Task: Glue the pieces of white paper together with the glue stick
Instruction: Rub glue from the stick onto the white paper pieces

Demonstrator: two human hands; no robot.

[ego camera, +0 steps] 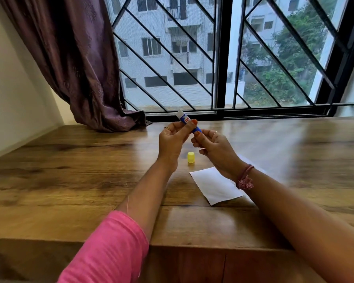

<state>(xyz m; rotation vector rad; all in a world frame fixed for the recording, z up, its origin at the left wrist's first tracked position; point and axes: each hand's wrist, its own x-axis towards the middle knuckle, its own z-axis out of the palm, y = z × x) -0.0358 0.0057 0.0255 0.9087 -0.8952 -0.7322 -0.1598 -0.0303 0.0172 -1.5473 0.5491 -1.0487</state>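
Mid-frame above the table (70, 180), left hand (172, 139) and right hand (215, 148) both gripped the uncapped blue glue stick (189, 122), its yellow cap (190, 157) upright below, white paper (215, 185) lower right.

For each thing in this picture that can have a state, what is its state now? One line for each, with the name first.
Blue glue stick: uncapped, white glue end showing, held above the table.
Small yellow plastic cap: off, standing on the wooden table.
White paper sheet: lying flat, partly under the right arm.
Left hand: gripping the stick's body.
Right hand: pinching the stick's lower end.
Purple curtain: drawn aside.
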